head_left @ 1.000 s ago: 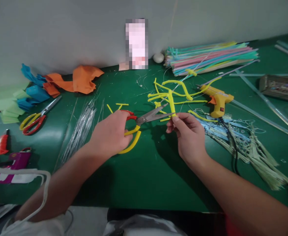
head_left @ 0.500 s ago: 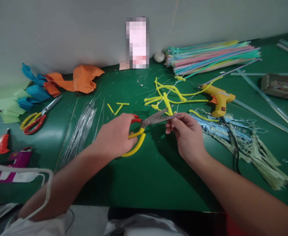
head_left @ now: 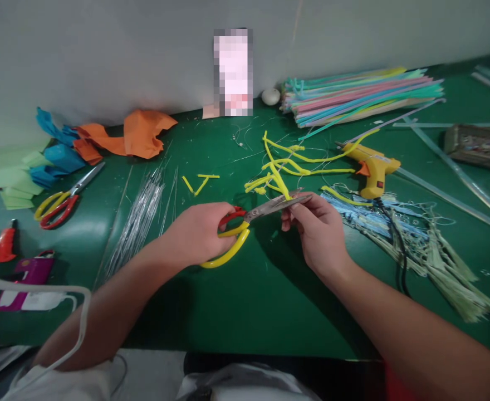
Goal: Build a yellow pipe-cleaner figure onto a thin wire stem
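My left hand (head_left: pixel 205 231) is wrapped round the handles of a pair of scissors (head_left: pixel 270 208), one handle red and one yellow. The blades point right and lie nearly together. At their tips a yellow pipe cleaner (head_left: pixel 280 181) runs down to the metal. My right hand (head_left: pixel 320 223) pinches at the lower end of this stem, its fingertips close against the blades and partly behind them. Just beyond lies a tangle of other yellow pipe cleaners (head_left: pixel 328 160) with thin clear thread. Short yellow cut pieces (head_left: pixel 201 184) rest to the left.
A yellow glue gun (head_left: pixel 372 167) lies at right, beside blue and green tassels (head_left: pixel 432 250). Behind is a bundle of coloured pipe cleaners (head_left: pixel 362 97). At left are silver wires (head_left: pixel 138 217), a second pair of scissors (head_left: pixel 67 197), and orange crepe paper (head_left: pixel 142 136).
The scissor blades have gone from spread to nearly together at the yellow stem. That stem now leans further left, and the tangle behind has shifted slightly. My right hand has barely moved.
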Tool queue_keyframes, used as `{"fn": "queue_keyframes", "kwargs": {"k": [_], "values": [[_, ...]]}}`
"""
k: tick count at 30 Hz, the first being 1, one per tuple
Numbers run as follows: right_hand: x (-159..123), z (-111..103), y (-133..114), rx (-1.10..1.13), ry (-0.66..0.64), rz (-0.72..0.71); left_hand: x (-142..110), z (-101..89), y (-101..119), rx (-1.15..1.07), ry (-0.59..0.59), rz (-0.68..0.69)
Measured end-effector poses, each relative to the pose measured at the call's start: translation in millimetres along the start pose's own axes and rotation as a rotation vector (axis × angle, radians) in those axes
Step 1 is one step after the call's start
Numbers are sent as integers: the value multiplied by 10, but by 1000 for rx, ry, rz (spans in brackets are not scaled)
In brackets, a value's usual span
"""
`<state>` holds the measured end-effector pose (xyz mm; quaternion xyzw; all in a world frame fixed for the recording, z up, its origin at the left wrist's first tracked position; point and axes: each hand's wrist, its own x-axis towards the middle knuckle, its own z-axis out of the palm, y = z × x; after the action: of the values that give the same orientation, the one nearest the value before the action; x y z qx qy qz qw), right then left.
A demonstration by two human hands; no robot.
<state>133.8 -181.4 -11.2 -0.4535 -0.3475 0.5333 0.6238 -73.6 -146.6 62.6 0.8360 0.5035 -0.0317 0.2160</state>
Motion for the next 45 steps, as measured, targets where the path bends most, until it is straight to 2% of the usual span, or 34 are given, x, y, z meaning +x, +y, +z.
{"fn": "queue_keyframes", "kwargs": {"k": [5, 12, 19, 24, 33, 41, 45], "values": [[-12, -3, -7, -98, -2, -17, -19, -17, 43, 49, -58, -4], [-29, 26, -31, -114, -1, -5, 3, -9, 56, 157, -110, 4], [-36, 27, -8, -106, 14, 36, 40, 25, 25, 152, -183, 12], [-49, 22, 6, -116, 42, 90, 46, 15, 50, 103, -247, -31], [-46, 33, 11, -129, 62, 141, 53, -32, 71, 73, -272, -4], [-30, 62, -17, -108, 79, 148, 25, 36, 69, 2, -182, 73], [-16, 65, -23, -100, 83, 148, -5, 12, 102, -38, -195, 26]]}}
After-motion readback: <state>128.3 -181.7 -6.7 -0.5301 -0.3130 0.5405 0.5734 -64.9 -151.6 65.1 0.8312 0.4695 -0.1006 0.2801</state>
